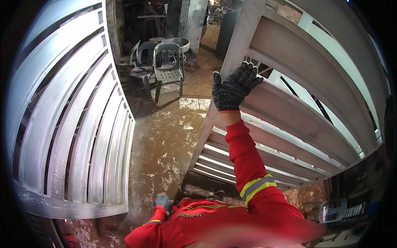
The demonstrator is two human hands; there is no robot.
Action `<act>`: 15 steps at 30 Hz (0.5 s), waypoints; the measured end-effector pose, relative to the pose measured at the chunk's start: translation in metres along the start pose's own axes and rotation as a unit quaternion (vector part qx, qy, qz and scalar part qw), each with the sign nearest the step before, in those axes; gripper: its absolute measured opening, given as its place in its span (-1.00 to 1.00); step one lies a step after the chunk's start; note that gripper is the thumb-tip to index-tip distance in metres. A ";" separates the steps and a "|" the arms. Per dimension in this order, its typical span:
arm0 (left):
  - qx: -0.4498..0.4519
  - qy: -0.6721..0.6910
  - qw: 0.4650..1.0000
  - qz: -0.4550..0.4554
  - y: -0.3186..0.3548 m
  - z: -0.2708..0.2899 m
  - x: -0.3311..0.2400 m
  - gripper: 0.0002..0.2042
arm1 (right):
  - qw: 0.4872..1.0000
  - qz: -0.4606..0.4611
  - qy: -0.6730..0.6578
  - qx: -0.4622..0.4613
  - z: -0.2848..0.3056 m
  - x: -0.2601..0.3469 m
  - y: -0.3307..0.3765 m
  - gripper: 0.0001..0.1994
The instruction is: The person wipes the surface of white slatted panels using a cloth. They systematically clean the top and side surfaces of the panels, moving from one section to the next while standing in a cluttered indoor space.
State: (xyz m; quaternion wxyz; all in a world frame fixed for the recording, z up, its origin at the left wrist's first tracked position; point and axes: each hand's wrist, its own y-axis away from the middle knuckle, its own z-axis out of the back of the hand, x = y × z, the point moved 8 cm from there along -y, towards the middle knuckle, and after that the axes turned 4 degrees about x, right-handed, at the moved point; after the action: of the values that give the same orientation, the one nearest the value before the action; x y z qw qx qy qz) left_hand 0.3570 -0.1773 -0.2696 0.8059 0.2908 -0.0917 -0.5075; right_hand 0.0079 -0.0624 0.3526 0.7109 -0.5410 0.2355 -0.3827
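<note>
My right hand (pixel 235 87), in a dark knitted glove, lies against the right slatted panel (pixel 281 97), a large pale grey gate-like frame that leans at a slant. Its fingers are stretched out over a slat near the upright edge, thumb apart, gripping nothing. Low by my body hangs my left hand (pixel 163 202), gloved in grey and looking closed. A small tan edge shows at its fingers, too small to name. On the left side a second slatted panel (pixel 78 136), painted white and brightly lit, stands apart from both hands.
A grey plastic chair (pixel 168 68) stands ahead between the panels, with more chairs and a round basin (pixel 178 43) behind it. The brown tiled floor (pixel 157 140) is worn and blotched. Another plastic chair (pixel 334 210) is at the lower right. Cable (pixel 191 67) lies coiled near the doorway.
</note>
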 end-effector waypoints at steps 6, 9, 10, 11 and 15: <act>0.121 0.127 0.974 0.141 0.083 -0.111 0.080 -0.65 | 0.921 0.199 -0.017 0.335 0.014 0.012 0.031 -0.47; 0.104 0.153 0.973 0.139 0.062 -0.100 0.091 -0.59 | 0.969 0.218 -0.036 0.110 0.049 0.009 0.014 -0.43; 0.090 0.164 0.974 0.128 0.044 -0.093 0.092 -0.57 | 0.981 0.177 -0.013 0.085 0.053 0.002 -0.004 -0.36; 0.069 0.176 0.975 0.116 0.022 -0.077 0.088 -0.55 | 0.986 0.149 0.007 0.076 0.044 -0.006 -0.010 -0.32; -0.025 0.330 0.924 0.190 -0.046 0.009 0.047 -0.52 | 0.987 0.085 0.033 0.129 -0.023 -0.011 0.037 -0.24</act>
State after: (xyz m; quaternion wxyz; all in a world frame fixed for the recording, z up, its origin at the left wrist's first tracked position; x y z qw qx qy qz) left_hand 0.3402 -0.2363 -0.2950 0.8788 0.3991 0.1385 -0.2217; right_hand -0.0049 -0.0625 0.3097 0.7965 -0.4098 0.2533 -0.3655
